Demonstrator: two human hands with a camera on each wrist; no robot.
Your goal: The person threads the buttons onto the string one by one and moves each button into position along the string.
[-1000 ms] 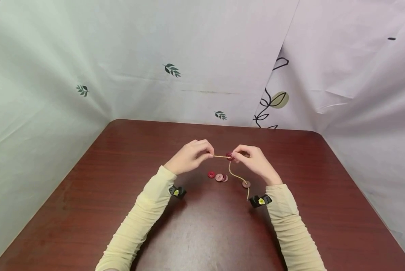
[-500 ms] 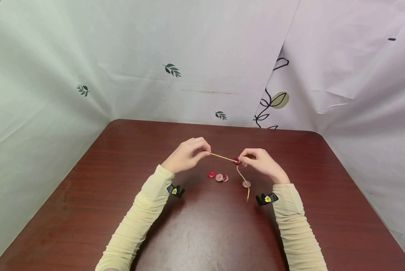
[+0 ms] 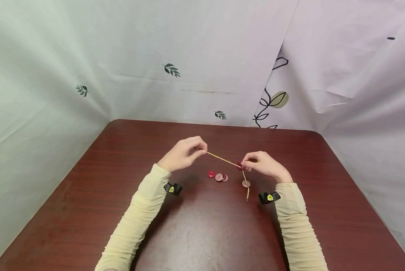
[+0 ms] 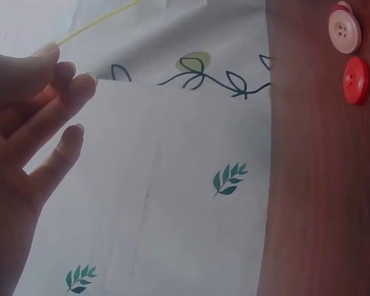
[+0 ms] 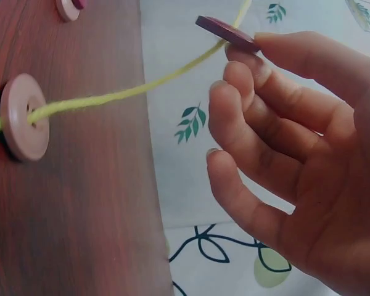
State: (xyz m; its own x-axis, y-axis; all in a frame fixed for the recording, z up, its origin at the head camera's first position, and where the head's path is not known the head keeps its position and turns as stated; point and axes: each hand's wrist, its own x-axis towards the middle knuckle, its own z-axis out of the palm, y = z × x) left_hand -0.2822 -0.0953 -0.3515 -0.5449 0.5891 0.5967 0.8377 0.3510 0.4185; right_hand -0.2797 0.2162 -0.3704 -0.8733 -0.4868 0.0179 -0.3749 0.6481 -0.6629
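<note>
My left hand (image 3: 184, 153) pinches one end of a yellow string (image 3: 222, 159), which runs taut down to the right. A dark red button (image 5: 227, 33) is threaded on that string, and my right hand (image 3: 265, 165) pinches its edge between thumb and forefinger. Beyond this button the string drops to a pale pink button (image 5: 26, 117) near the table, also threaded, with a short tail (image 3: 248, 194) past it. In the left wrist view, thumb and fingertips (image 4: 46, 58) meet at the string's end.
Left of the string, a bright red button (image 3: 211, 174) lies on the brown table (image 3: 202, 229). Beside it, a pale pink button (image 3: 219, 177) overlaps a small cluster of pink and dark red ones. A white patterned sheet (image 3: 202, 75) hangs behind the table.
My right hand has moved right and toward me with the dark red button, and my left hand slightly left. The string between them is longer; the part down to the pink button is shorter.
</note>
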